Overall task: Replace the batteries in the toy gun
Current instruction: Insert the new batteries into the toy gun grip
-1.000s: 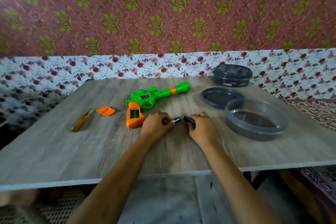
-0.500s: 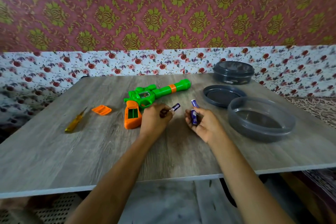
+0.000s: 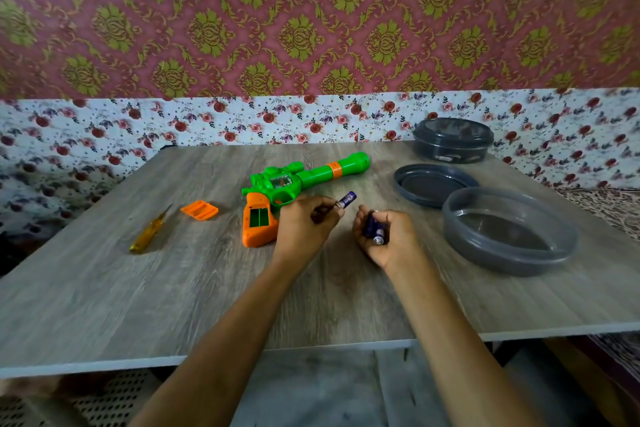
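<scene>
A green toy gun (image 3: 304, 177) with an orange grip lies on the wooden table (image 3: 138, 288), its battery bay (image 3: 258, 217) open and facing up. My left hand (image 3: 301, 229) pinches one purple battery (image 3: 346, 199) just right of the grip. My right hand (image 3: 384, 236), palm up, grips two purple batteries (image 3: 374, 229). The orange battery cover (image 3: 199, 210) lies left of the gun. Further left lies a yellow screwdriver (image 3: 149, 234).
At the right stands an open grey round container (image 3: 512, 232), with its lid (image 3: 433, 184) lying behind it. A closed dark container (image 3: 452, 140) sits at the table's back right. Flowered cloth surrounds the table. The table's front edge is near my forearms.
Both hands rose off the table with the batteries. My right hand turned palm up and curled its fingers round its two batteries. My left hand stays by the gun's grip.
</scene>
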`<state>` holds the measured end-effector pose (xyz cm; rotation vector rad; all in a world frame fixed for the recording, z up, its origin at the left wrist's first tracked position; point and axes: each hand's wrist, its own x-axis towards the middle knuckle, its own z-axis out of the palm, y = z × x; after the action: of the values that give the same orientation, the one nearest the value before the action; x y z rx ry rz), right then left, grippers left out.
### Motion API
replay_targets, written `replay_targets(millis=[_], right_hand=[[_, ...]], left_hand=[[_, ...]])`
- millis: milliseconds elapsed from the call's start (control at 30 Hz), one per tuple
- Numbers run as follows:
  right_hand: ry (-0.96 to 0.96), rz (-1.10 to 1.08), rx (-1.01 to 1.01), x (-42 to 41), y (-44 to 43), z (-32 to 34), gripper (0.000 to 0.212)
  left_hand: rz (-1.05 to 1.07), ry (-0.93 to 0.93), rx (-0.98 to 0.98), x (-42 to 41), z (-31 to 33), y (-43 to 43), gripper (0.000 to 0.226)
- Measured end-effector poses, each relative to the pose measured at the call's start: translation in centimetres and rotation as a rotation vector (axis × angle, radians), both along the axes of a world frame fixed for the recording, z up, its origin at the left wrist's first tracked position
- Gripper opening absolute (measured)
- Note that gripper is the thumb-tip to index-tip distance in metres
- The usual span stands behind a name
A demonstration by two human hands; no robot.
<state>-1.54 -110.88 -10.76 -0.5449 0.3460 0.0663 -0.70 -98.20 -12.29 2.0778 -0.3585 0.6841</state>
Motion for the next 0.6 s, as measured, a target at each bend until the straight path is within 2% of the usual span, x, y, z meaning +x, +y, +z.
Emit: replay_targets(millis=[100,200,367,467,600], right_hand=[[-0.006,-0.039,0.028,0.4,-0.1,0.1,0.016],[-0.023,0.035,0.009,0.5,0.1,-0.1,0.016],[-0.079,0.179,-0.135,1.0,0.8,-0.5,0.025],[-0.090,0.152,-0.165,1.2,0.7,-0.9,0.024],[-0.138,0.091,-0.227,0.9,0.7,-0.8,0.019]], left_hand=[[-0.026,0.006,-0.059,-0.2,0.0,-0.2,0.015],[-0.033,-0.003,-0.048,-0.2,-0.1,-0.4,0.013],[-0.071,0.008,0.016,0.2,-0.5,-0.3,0.016],[-0.113,-0.003,0.016,0.2,-0.6,-0.2,0.016],[-0.123,0.024,-0.097,0.0,-0.1,0.1,0.011]])
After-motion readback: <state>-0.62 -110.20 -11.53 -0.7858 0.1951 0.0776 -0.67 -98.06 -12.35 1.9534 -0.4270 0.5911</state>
